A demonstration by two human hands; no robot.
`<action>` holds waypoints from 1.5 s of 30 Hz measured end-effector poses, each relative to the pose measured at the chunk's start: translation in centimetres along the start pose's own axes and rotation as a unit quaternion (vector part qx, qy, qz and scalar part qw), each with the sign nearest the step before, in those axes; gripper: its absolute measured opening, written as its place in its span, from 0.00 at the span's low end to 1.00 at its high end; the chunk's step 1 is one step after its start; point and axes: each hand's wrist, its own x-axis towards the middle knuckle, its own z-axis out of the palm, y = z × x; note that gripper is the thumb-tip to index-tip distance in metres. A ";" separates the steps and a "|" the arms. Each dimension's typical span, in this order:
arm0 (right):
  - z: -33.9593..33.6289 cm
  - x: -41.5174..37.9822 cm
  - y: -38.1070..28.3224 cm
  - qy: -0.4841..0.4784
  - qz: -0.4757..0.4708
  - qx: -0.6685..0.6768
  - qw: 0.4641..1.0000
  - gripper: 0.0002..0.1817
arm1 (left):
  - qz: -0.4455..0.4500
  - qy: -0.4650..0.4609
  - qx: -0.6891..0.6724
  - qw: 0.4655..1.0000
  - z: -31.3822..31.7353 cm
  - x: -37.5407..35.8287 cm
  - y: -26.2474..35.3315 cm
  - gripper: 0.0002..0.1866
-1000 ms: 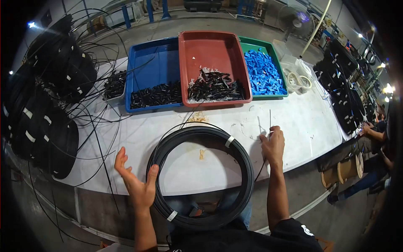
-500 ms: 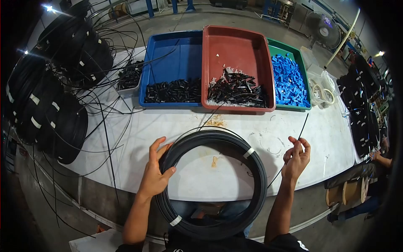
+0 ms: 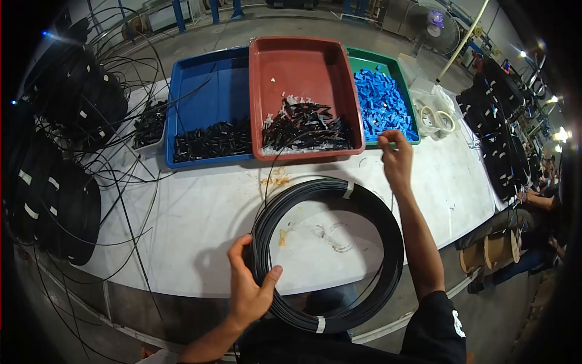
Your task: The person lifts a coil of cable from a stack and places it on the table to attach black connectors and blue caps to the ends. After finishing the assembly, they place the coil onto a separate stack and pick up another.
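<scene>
Left hand (image 3: 251,291) is clamped on the near-left rim of the black cable coil (image 3: 330,252), thumb inside the ring, fingers wrapped over the outside. The coil lies flat at lower centre of the frame, half on the white desk (image 3: 200,224), its near arc hanging past the desk edge toward the person. Right hand (image 3: 395,159) is stretched out to right of centre, at the front rim of the green tray (image 3: 405,85) of blue parts (image 3: 381,100) — fingers drawn together in a pinch; whether they grip the loose cable end or a blue part, I cannot tell. Judged step: coil held steady while the right hand works at the green tray. Next move likely calls for a firm hold on the rim so the turns don't spring apart, and a clean single-piece pinch. Coil is a ring, so no real pointing direction; its plane is roughly level with the desk, and it reads slightly longer from upper left to lower right in frame. One loose strand rises from the ring's upper-left side toward the red tray (image 3: 303,60) — its tip is lost among the black parts there. Blue tray (image 3: 206,85) sits left of the red one.
</scene>
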 end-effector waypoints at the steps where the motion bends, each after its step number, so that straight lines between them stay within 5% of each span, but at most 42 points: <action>1: 0.8 0.2 -0.5 -0.008 0.025 -0.014 1.000 0.05 | -0.005 0.011 0.007 1.000 -0.8 1.0 -0.1 0.41; 6: 4.1 -0.9 -2.6 -0.094 -0.002 0.006 0.996 0.05 | 0.104 -0.011 0.096 0.990 -0.9 13.4 -1.4 0.48; 7: 3.9 -1.0 -2.8 -0.139 0.007 -0.017 0.990 0.05 | 0.009 -0.048 0.105 0.993 -0.4 15.4 -1.4 0.49; 10: 3.2 -1.5 -3.2 -0.182 -0.025 -0.085 0.979 0.07 | -0.068 -0.141 0.049 0.987 1.8 19.2 -3.9 0.49; 12: 2.9 -3.0 -4.5 -0.163 0.091 -0.084 0.979 0.08 | -0.036 -0.118 0.078 0.989 2.7 19.5 -3.8 0.52; 15: 4.3 -3.8 -4.2 -0.151 0.087 -0.035 0.984 0.07 | 0.013 -0.226 0.048 0.973 2.3 18.2 -3.0 0.57; 20: 6.6 -4.0 -5.6 -0.177 0.049 -0.080 0.980 0.05 | 0.052 -0.233 0.140 0.961 0.9 16.2 -1.8 0.55; 24: 9.7 -4.5 -6.1 -0.190 0.023 0.026 0.981 0.04 | 0.123 -0.182 0.225 0.949 -1.8 13.8 -1.6 0.50; 28: 11.9 -5.7 -8.2 -0.264 -0.024 0.064 0.962 0.04 | 0.059 -0.136 0.135 0.980 -5.5 12.0 -2.4 0.45; 30: 12.5 -6.0 -9.0 -0.275 -0.007 0.078 0.958 0.05 | 0.019 -0.031 0.036 0.999 -7.1 11.7 -4.1 0.40; 33: 12.7 -6.3 -9.6 -0.299 -0.106 0.040 0.948 0.06 | -0.088 0.040 -0.146 0.985 -9.4 10.8 -4.6 0.29; 40: 11.9 -6.0 -10.5 -0.353 -0.127 0.035 0.926 0.05 | -0.093 0.247 -0.179 0.948 -11.7 9.1 -6.7 0.45; 45: 12.4 -5.8 -9.9 -0.321 -0.120 0.049 0.938 0.05 | -0.138 0.345 -0.017 0.928 -11.6 10.9 -6.0 0.63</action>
